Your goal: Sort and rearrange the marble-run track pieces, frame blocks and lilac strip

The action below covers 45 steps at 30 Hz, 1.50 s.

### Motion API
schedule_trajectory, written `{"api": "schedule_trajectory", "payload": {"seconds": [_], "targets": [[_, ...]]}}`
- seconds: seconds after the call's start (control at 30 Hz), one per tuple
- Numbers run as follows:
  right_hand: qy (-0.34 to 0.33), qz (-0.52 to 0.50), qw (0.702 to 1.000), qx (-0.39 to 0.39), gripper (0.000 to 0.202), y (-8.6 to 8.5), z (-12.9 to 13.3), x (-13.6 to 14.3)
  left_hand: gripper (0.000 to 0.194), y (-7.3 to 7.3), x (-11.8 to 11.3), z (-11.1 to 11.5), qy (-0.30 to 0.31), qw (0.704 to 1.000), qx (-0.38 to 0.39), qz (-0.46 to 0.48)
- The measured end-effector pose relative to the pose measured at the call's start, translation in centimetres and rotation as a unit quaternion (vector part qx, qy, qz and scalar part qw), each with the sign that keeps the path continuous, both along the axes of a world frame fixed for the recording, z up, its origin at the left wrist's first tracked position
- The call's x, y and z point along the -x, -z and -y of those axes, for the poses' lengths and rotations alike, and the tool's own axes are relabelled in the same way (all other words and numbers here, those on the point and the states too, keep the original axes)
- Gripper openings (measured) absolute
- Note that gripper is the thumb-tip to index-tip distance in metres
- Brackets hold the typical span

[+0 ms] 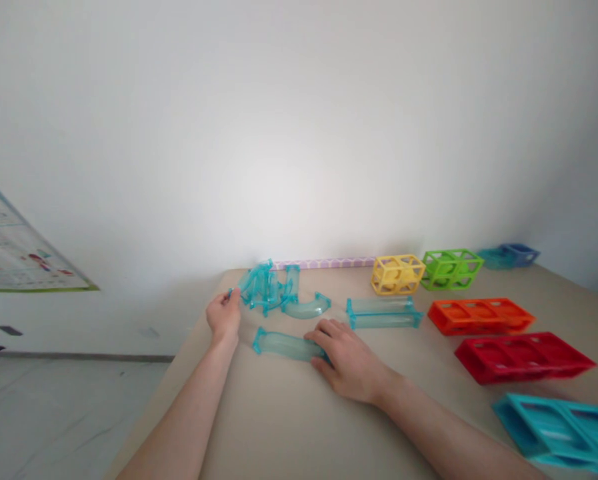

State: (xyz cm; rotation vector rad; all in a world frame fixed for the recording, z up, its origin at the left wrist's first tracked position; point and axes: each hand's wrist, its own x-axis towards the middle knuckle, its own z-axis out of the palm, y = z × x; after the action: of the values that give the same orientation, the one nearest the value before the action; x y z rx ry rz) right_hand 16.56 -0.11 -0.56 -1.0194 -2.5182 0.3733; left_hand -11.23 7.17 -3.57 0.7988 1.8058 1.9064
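Note:
My left hand (pixel 223 315) is closed, its fingers pinching the near end of a translucent teal track piece (pixel 246 280) at the left side of a jumbled pile of such pieces (pixel 265 287). My right hand (pixel 346 360) has its fingers curled over the right end of a straight, clear track piece (pixel 286 345) with teal edges, lying flat on the table. That end is hidden under the hand. Between the pile and my right hand lies a curved track piece (pixel 306 307). Two straight track pieces (pixel 383 312) rest side by side just beyond my right hand.
The beige table (pixel 273 427) meets a white wall. Yellow (pixel 397 274) and green (pixel 451 269) frame blocks stand at the back. Orange (pixel 480 316), red (pixel 523 357) and turquoise (pixel 561 430) blocks line the right. A blue block (pixel 520 255) sits far right; the table's left edge drops away.

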Motion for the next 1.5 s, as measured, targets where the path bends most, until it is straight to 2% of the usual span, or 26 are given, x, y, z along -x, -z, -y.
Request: {"api": "schedule_trajectory", "payload": {"seconds": [0.17,0.4,0.57,0.67,0.73,0.83,0.9,0.97,1.0,1.13,1.23,1.3,1.37,1.43,1.5], "targets": [[0.000,0.001,1.000,-0.004,0.029,0.1,0.0,0.0,0.019,-0.4,-0.2,-0.1,-0.025,0.995,-0.021,0.089],[-0.007,-0.007,1.000,0.000,0.029,0.1,-0.1,0.0,0.019,-1.1,-0.7,0.0,0.001,0.982,-0.039,0.184],[-0.025,-0.089,0.996,0.009,0.033,0.0,-0.1,0.1,0.020,-1.5,-1.0,0.3,0.030,0.972,-0.033,0.230],[0.002,-0.155,0.988,-0.014,0.034,0.3,-0.4,0.4,0.020,-1.7,-1.3,0.5,0.056,0.966,-0.032,0.251],[0.032,-0.162,0.986,-0.019,0.034,0.6,-0.6,0.8,0.019,-2.0,-1.5,0.6,0.071,0.961,-0.036,0.265],[0.056,-0.150,0.987,0.004,0.032,0.9,-0.9,1.3,0.020,-2.7,-1.9,0.8,0.087,0.954,-0.058,0.283],[0.060,-0.189,0.980,0.021,0.030,1.1,-0.9,1.4,0.021,-3.3,-2.2,0.9,0.101,0.947,-0.083,0.292],[0.074,-0.291,0.952,0.064,0.027,1.2,-1.0,1.5,0.019,-3.9,-2.4,1.1,0.123,0.938,-0.109,0.305],[0.081,-0.358,0.924,0.105,0.027,1.3,-1.1,1.5,0.019,-4.2,-2.5,1.2,0.138,0.932,-0.119,0.313],[0.073,-0.547,0.794,0.255,0.040,1.4,-1.2,1.6,0.016,-5.1,-3.5,2.0,0.223,0.900,-0.131,0.352],[0.035,-0.631,0.703,0.328,0.039,0.9,-1.1,1.8,0.012,-5.2,-5.0,3.1,0.301,0.872,-0.101,0.373],[0.017,-0.665,0.646,0.375,0.037,0.6,-0.8,1.9,0.015,-5.1,-6.3,4.1,0.380,0.840,-0.066,0.382],[0.015,-0.667,0.633,0.392,0.036,0.4,-0.7,2.1,0.015,-4.8,-7.7,5.1,0.457,0.809,-0.048,0.367],[0.024,-0.664,0.638,0.390,0.033,0.4,-0.6,2.2,0.015,-4.7,-8.7,6.1,0.527,0.782,-0.045,0.330],[0.037,-0.660,0.645,0.382,0.028,0.6,-0.7,2.1,0.018,-4.6,-9.2,6.7,0.568,0.763,-0.039,0.305]]}}
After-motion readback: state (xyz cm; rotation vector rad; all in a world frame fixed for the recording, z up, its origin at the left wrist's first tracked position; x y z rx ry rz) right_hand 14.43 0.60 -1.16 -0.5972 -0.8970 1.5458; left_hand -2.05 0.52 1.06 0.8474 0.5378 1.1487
